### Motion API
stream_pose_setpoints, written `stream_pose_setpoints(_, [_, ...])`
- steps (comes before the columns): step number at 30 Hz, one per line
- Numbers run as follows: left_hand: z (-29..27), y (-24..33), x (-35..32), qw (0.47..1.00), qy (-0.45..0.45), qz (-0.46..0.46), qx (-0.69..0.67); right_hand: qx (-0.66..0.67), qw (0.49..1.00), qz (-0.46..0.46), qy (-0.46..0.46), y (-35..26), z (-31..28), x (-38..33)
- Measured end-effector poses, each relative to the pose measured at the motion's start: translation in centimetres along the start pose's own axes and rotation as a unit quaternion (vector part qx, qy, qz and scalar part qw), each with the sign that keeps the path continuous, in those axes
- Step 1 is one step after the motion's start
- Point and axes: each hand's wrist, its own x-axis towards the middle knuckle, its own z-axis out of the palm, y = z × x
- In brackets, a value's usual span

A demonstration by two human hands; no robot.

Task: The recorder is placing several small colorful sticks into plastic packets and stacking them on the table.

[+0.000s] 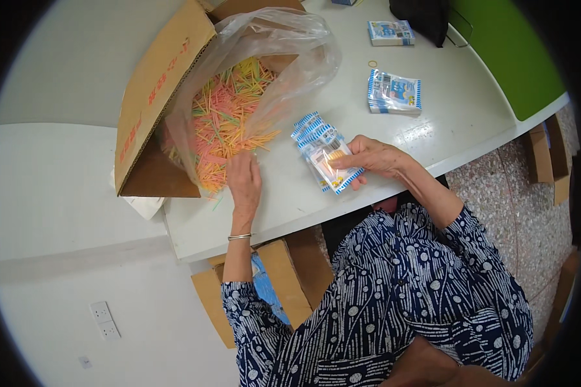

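My left hand (pixel 244 182) rests at the mouth of a clear plastic bag (pixel 284 51) that lines a tipped cardboard box (pixel 155 84). Its fingers touch a heap of thin coloured sticks (pixel 229 119), pink, orange, green and yellow. My right hand (pixel 371 158) pinches a small clear packet with blue-and-white striped edges (pixel 332 169). The packet lies on a short stack of the same packets (pixel 313 135) on the white table (pixel 445 122). Some orange sticks show inside the packet.
Two more piles of striped packets (pixel 394 93) (pixel 390 32) lie farther back on the table, with a rubber band (pixel 372 63) between them. A black bag (pixel 423 16) and a green panel (pixel 510 51) stand at the far right. Cardboard boxes (pixel 284 284) sit under the table.
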Motion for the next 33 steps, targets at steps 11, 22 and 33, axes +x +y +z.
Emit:
stream_pose_setpoints(11, [-4.4, 11.2, 5.3, 0.773, 0.083, -0.214, -0.591, -0.042, 0.996, 0.015, -0.076, 0.5, -0.1, -0.3])
stream_pose_setpoints(22, [-1.5, 12.8, 2.7, 0.794, 0.01, -0.227, -0.564, -0.02, 0.996, -0.008, -0.085, 0.9, 0.3, -0.4])
stream_pose_setpoints(33, [1.0, 10.5, 4.0, 0.869, -0.101, -0.221, -0.431, -0.408, 0.867, -0.16, 0.238, -0.7, -0.7, -0.7])
